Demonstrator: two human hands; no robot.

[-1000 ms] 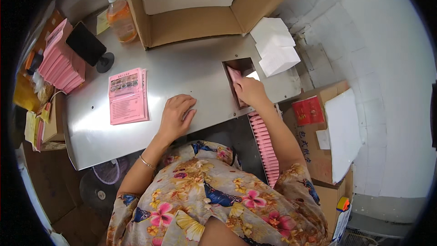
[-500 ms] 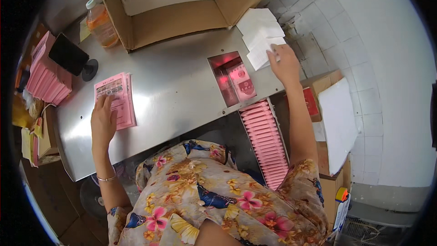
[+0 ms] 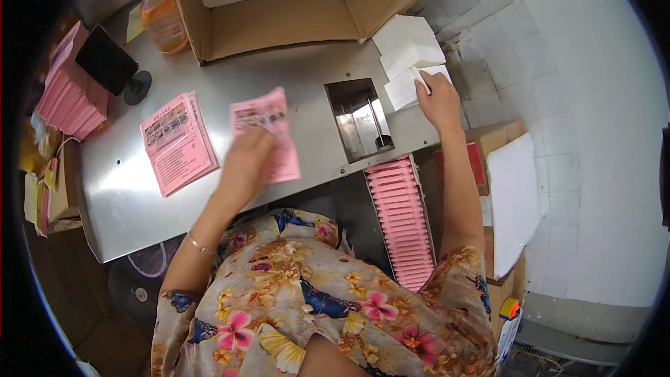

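Observation:
My left hand (image 3: 244, 160) is closed on a flat pink printed packet (image 3: 272, 112), lifted over the steel table between a pile and a slot. To its left lies the small pile of matching pink packets (image 3: 178, 143). At the table's right end my right hand (image 3: 441, 101) pinches the edge of a white paper sheet (image 3: 400, 92), thumb and fingers together. Behind that sheet lie more white papers (image 3: 408, 42). The rectangular slot (image 3: 352, 115) in the tabletop shows bare metal walls and a small dark round part.
A long tray of upright pink packets (image 3: 401, 223) runs below the table edge. An open cardboard box (image 3: 279, 28) stands at the back. At left are an orange-tinted bottle (image 3: 162, 17), a black screen on a stand (image 3: 105, 59) and stacked pink packets (image 3: 73, 91).
My left hand has moved right from the pile and now holds up a pink packet. The packet and red glow in the slot are gone. My right hand now pinches a white sheet.

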